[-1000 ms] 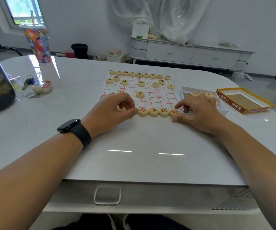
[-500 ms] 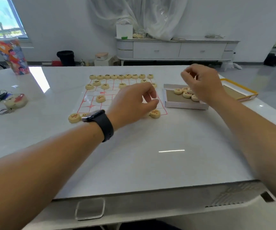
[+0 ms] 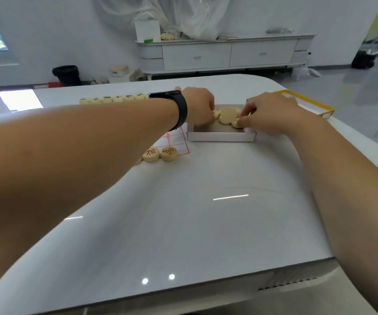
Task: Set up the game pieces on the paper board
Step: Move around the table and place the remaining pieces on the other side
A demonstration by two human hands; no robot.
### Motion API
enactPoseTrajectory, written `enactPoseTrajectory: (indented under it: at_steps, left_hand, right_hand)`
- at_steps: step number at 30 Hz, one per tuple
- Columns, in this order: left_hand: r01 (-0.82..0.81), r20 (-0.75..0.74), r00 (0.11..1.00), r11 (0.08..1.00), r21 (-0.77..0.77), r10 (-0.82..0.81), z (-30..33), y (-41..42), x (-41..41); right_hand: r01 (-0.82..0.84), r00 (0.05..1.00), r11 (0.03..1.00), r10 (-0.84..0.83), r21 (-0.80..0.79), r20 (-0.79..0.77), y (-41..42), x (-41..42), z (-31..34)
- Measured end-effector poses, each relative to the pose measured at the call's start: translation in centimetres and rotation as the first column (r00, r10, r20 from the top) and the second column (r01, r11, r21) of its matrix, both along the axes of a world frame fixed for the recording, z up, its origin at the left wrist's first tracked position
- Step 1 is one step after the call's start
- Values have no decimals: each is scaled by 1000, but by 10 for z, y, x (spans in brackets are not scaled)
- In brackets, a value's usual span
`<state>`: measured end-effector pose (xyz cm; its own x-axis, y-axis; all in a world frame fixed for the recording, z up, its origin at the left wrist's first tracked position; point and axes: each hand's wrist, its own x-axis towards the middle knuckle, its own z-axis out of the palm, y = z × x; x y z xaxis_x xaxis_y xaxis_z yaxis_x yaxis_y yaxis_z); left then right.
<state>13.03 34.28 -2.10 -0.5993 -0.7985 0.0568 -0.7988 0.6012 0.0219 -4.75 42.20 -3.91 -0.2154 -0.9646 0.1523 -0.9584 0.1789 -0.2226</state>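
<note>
Left of the white box (image 3: 221,136), two wooden pieces (image 3: 160,153) sit on the paper board's (image 3: 179,142) corner. Inside the box, the left hand (image 3: 198,108) pinches one loose piece (image 3: 216,114); the right hand (image 3: 267,114) pinches another piece (image 3: 237,122).

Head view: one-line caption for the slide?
Both hands, left hand and right hand, reach into the white box of pieces.

both hands (image 3: 200,108) (image 3: 267,114) reach into the white box (image 3: 221,135), fingers on wooden pieces (image 3: 227,114).
</note>
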Motion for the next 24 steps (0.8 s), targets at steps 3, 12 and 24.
enactPoseTrajectory:
  at_steps: [3, 12, 24]
  left_hand:
    - [-35, 20, 999, 999, -37, 36, -8, -5, -8]
    - [-33, -154, 987, 999, 0, 32, -22, -17, -11]
    - [-2, -315, 949, 1000, -26, -6, -11, -6, 30]
  right_hand:
    - [12, 999, 1000, -13, -11, -44, 1, 3, 0]
    - [100, 991, 995, -99, 13, -87, -1, 14, -6]
    - [109, 993, 960, -115, -256, -8, 8, 35, 0]
